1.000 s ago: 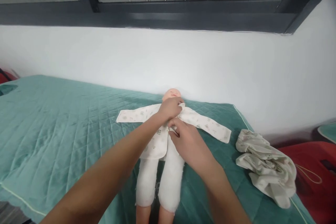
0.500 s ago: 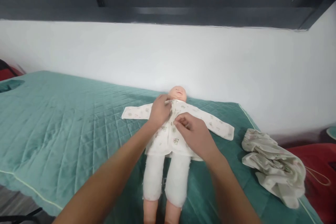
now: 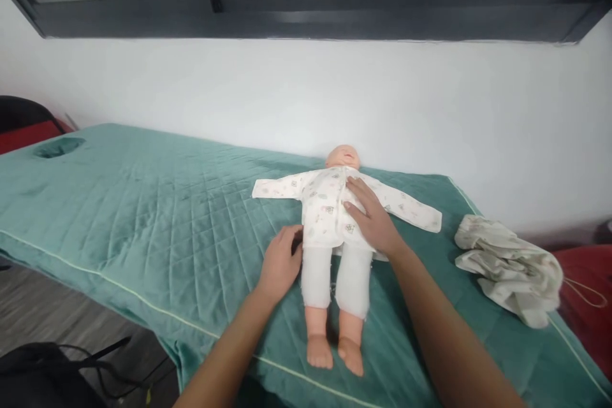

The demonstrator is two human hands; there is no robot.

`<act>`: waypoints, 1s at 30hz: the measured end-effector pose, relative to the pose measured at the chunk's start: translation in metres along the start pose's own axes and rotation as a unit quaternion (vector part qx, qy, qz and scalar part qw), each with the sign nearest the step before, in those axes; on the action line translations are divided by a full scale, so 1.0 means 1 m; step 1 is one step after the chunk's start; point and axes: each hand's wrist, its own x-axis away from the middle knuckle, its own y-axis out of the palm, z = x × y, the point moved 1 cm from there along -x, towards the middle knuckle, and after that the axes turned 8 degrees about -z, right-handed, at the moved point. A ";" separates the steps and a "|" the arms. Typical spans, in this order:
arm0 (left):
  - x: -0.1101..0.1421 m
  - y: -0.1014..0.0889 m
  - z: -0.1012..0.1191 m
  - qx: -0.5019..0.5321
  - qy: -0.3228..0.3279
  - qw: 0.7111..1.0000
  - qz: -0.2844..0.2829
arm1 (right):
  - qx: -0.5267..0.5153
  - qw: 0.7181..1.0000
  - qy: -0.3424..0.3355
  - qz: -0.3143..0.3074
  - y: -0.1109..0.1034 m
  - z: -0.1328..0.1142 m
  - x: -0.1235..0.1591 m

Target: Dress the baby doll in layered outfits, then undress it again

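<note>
A baby doll (image 3: 343,156) lies on its back in a white, small-print baby jacket (image 3: 320,207), its sleeves spread out to both sides. White padded leggings (image 3: 316,277) cover its upper legs; the lower legs and feet are bare. My right hand (image 3: 371,215) rests with fingers stretched out over the jacket's front, beside the centre opening. My left hand (image 3: 282,262) is by the lower side edge of the jacket, fingers loosely curved with a gap to the thumb. Nothing shows in it, though its fingertips are partly hidden.
A green quilted bed cover (image 3: 191,204) lies under the doll, with a face hole (image 3: 60,147) at the far left. Crumpled pale cloth (image 3: 509,271) lies at right, near something red (image 3: 586,293). The white wall (image 3: 287,95) runs behind; a black bag or chair (image 3: 43,376) is lower left.
My left hand has left the jacket's neckline and moved down to its lower side. My right hand has gone from closed fingers at the front to lying flat. The view has shifted left.
</note>
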 end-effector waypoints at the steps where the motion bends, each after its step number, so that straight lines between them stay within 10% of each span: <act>1: 0.004 0.000 0.001 -0.008 0.003 1.000 -0.010 | -0.009 1.000 -0.003 0.004 0.001 -0.001 0.009; 10: 0.005 0.001 -0.002 -0.060 -0.030 0.997 -0.022 | -0.093 0.984 0.125 0.087 0.012 0.007 0.112; 19: 0.007 -0.001 -0.001 0.008 -0.032 0.998 0.053 | 0.078 0.961 0.226 0.137 0.017 0.013 0.102; 30: 0.013 -0.004 -0.006 0.054 -0.030 0.990 0.126 | 0.005 0.963 0.213 0.165 0.010 0.010 0.128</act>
